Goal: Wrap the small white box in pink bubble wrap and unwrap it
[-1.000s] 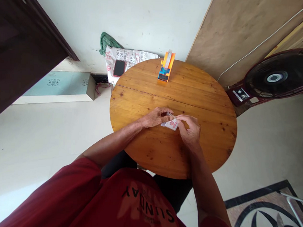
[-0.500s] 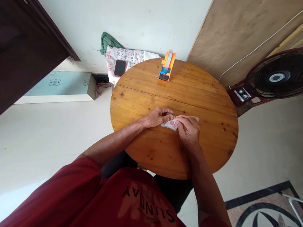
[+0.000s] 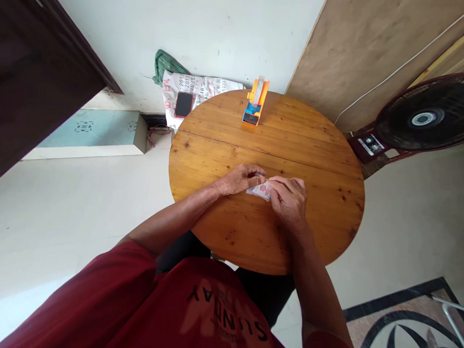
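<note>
Between my hands, over the middle of the round wooden table, is a small clear plastic bag with pink-red print. The fingers of my left hand are closed on its upper left part. My right hand pinches its upper right edge between thumb and fingers. The two hands' fingertips nearly meet along the bag's top edge. Part of the bag is hidden under the fingers, and its contents cannot be made out.
An orange and blue tape dispenser stands at the table's far edge. Past the far left edge, a phone lies on a white printed sack. A dark red fan stands to the right, near the wall.
Almost nothing differs. My right hand has shifted very slightly, with its fingers still at the bag's edge; my left hand keeps its place.
</note>
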Available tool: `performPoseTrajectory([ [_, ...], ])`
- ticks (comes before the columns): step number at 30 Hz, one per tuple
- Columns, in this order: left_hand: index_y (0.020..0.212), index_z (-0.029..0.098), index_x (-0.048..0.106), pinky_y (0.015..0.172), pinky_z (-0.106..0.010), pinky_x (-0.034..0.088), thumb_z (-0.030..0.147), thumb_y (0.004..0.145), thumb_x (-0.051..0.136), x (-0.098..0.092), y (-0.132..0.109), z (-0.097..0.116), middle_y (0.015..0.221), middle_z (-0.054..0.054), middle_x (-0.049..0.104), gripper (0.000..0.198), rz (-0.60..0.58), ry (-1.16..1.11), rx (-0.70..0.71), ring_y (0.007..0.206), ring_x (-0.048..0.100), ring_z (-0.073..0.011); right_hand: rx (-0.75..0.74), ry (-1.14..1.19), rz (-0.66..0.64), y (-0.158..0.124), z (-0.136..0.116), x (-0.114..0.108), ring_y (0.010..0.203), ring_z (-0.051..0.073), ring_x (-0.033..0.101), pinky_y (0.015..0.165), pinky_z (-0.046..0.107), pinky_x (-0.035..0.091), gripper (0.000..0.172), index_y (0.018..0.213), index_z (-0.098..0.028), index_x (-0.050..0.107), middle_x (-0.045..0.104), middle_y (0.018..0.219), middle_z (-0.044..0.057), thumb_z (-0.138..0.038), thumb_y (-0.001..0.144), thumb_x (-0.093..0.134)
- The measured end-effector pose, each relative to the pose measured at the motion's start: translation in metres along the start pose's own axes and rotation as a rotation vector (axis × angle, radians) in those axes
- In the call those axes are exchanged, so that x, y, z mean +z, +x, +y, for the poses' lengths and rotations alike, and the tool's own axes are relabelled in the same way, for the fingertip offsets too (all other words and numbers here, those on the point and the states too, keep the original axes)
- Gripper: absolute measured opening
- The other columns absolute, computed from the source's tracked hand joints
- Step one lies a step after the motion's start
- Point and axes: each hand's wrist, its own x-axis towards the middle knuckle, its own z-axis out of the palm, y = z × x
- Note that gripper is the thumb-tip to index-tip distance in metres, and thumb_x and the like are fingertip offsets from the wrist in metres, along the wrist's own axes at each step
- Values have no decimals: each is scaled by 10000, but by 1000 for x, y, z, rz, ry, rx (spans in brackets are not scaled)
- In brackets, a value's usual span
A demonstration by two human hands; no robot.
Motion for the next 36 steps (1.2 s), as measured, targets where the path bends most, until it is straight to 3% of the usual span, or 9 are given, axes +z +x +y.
performPoseTrajectory([
  [14,1099,100,683,697,-257,448,467,883,631,0,1,1,901,-49,667,430,-9,49,17,799,575,-141,-50,-59,15,0,3,2,853,184,711,842,367,441,153,1011,-206,720,792,1017,51,-146,952,592],
  [21,1086,85,692,696,-256,448,421,898,600,0,1,1,896,-57,672,396,14,83,24,795,566,-141,-42,-30,-43,1,1,0,881,198,702,837,372,450,154,957,-203,716,784,1019,48,-144,957,574],
  [36,1105,102,680,708,-254,462,421,914,570,-1,-1,2,894,-46,668,388,-6,64,15,789,576,-138,-23,-54,-63,-5,2,-1,928,206,702,863,378,441,162,1054,-207,718,778,1071,57,-172,948,602],
])
